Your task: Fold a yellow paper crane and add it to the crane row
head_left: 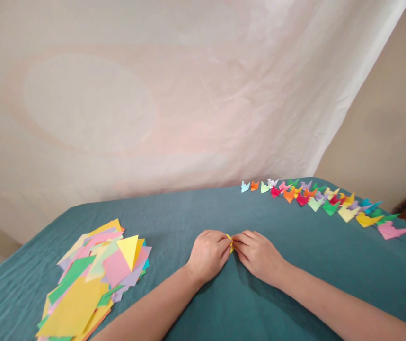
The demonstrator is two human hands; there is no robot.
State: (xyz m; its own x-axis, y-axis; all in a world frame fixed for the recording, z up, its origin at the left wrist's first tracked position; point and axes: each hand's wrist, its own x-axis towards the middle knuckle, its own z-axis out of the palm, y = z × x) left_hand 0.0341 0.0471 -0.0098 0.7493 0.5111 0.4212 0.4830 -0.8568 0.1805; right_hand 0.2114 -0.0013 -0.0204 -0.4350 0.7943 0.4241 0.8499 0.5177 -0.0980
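Between my two hands is a small piece of yellow folded paper point(231, 243), mostly covered by my fingers. My left hand point(210, 254) is closed on its left side, fingers curled and pressed together. On the other side, the fingertips of my right hand point(258, 255) pinch the paper's right edge. Both hands are low over the middle of the green cloth. How the paper is folded cannot be made out.
A loose pile of coloured paper sheets point(70, 305) lies at the left, a yellow folded triangle point(129, 250) on top. At the back right stand rows of folded paper birds, with a pink bird point(392, 230) nearest. A green cloth point(174, 213) covers the table; a pale curtain point(189, 94) hangs behind.
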